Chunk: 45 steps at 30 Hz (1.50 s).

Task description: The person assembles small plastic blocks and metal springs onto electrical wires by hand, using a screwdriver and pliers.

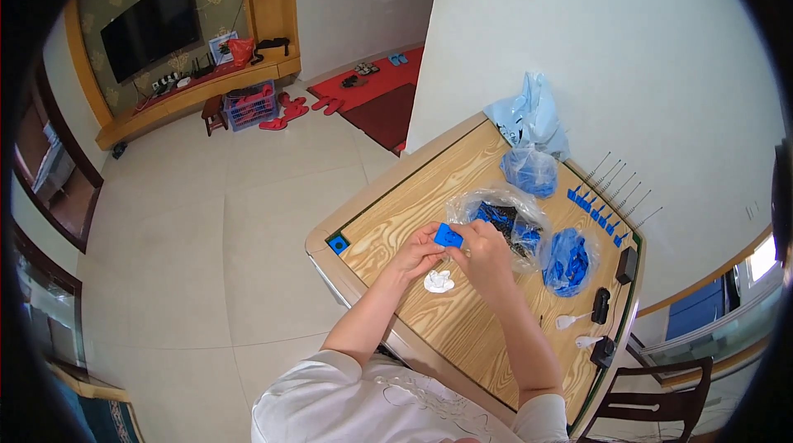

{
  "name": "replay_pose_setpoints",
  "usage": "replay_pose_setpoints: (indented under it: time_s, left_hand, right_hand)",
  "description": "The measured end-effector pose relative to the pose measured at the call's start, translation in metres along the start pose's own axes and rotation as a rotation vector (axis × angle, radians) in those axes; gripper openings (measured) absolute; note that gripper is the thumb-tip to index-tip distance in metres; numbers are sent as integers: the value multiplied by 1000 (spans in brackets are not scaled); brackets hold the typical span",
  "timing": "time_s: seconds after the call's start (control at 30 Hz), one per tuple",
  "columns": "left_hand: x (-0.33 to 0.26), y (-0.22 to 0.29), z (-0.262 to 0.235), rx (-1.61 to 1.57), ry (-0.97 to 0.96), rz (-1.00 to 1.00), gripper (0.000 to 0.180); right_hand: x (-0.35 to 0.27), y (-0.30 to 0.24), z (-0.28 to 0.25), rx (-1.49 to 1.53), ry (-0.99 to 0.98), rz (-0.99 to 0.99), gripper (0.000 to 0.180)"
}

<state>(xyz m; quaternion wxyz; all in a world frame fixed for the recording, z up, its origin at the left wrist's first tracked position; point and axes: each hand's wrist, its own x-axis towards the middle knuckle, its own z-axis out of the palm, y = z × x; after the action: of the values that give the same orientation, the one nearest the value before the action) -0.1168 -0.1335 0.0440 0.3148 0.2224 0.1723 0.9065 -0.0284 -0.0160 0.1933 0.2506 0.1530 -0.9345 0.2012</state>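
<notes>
Between both hands, above the wooden table [462,339], is a small blue square piece [447,236] with a dark mark on its face. My left hand [419,255] pinches its left side. My right hand [486,255] is closed on its right side, with the thumb and fingers at the edge. A crumpled white wad [439,281] lies on the table just below the hands. Right behind them sits an open clear plastic bag [462,205] of black and blue small parts. At the left table corner rests a similar blue square piece [337,243] with a dark round centre.
Another clear bag [568,263] of blue parts lies to the right, and a tied one [529,172] behind. A light blue bag [533,113] leans on the wall. Several blue pieces with coiled wires [595,210] stand along the right edge, near black boxes [628,265]. A dark chair [661,402] stands beside the table.
</notes>
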Motion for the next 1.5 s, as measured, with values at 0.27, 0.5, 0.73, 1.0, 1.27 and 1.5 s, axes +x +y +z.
replay_pose_setpoints:
  time_s: [0.27,0.5,0.73,1.0,1.27,1.5]
  left_hand:
    - [-1,2,6,10,-7,-16,31]
    - [0,1,5,28,-16,-11,29]
    - [0,-1,2,26,-11,0,30]
    - [-1,-1,6,1,-12,-8,34]
    - [0,-2,4,-4,-64,12,36]
    - [-2,0,8,4,-20,1,35]
  right_hand:
    - [-3,-1,-2,-8,5,10,34]
    - [-6,1,-2,-8,-3,23,35]
    - [-6,2,-3,5,8,13,35]
    - [-8,6,-2,42,16,8,35]
    - [-8,6,-2,40,37,-14,36]
    - [-9,7,-2,49,42,-19,36]
